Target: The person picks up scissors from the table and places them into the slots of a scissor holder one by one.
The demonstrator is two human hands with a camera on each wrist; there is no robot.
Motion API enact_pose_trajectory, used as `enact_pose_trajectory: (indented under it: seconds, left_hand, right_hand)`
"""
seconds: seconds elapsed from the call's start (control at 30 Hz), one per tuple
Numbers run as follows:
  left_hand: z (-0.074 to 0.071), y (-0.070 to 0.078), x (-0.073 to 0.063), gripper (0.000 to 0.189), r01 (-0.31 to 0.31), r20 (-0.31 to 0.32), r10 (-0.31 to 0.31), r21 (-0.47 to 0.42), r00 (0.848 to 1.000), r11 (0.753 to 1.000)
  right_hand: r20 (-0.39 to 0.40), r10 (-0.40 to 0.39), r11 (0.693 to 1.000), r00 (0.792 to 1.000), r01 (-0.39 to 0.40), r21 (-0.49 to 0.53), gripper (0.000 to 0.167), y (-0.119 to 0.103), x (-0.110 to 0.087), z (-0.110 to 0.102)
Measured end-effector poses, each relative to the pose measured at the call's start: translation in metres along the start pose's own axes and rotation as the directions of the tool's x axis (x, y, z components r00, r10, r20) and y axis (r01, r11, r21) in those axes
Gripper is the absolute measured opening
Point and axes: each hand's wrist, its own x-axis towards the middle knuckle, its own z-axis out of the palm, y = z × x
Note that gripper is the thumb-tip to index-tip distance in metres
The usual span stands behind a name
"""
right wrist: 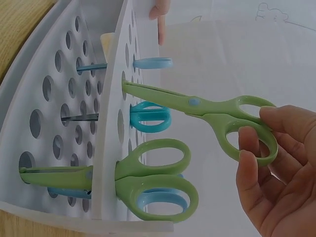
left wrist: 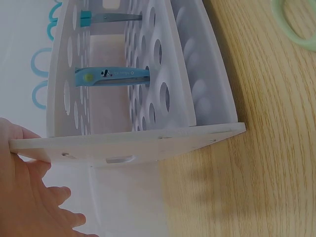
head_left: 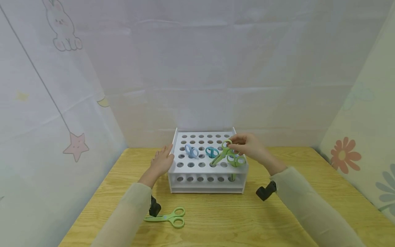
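My right hand (head_left: pixel 247 146) holds a pair of green scissors (right wrist: pixel 197 102) by the handle loops. The scissors slant, and their blade tip sits at a front-row hole of the white rack's (head_left: pixel 200 169) upper shelf. My left hand (head_left: pixel 162 160) grips the rack's left side panel (left wrist: pixel 103 148) at its upper edge. Standing in the rack are light blue scissors (head_left: pixel 191 151), teal scissors (head_left: pixel 212 152) and other green scissors (right wrist: pixel 158 185) at the right front corner. Behind those, another light blue handle (right wrist: pixel 163 198) is partly hidden.
Another pair of green scissors (head_left: pixel 168 217) lies on the wooden table (head_left: pixel 216 219) in front of the rack, near my left sleeve. The rack has rows of round holes on two levels. Printed white sheets (head_left: pixel 185 68) hang behind and at both sides.
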Motion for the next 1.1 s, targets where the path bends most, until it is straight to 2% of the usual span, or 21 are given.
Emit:
enact_pose_trajectory:
  seconds: [0.47,0.77,1.1]
  left_hand:
    - [0.000,-0.001,0.000,0.056,0.001,-0.002,-0.001,-0.006,1.000,1.000]
    - [0.000,-0.001,0.000,0.056,0.002,0.001,-0.002,-0.007,1.000,1.000]
    - [-0.001,0.000,-0.002,0.056,-0.002,0.003,0.002,-0.012,1.000,1.000]
  right_hand:
    - [0.005,-0.013,0.998,1.000,0.013,-0.061,0.030,-0.004,0.010,0.016]
    - [0.026,-0.022,0.999,0.999,0.023,-0.036,0.029,-0.004,0.015,0.026]
    - [0.038,-0.027,0.996,0.999,0.030,-0.082,0.022,-0.003,0.019,0.039]
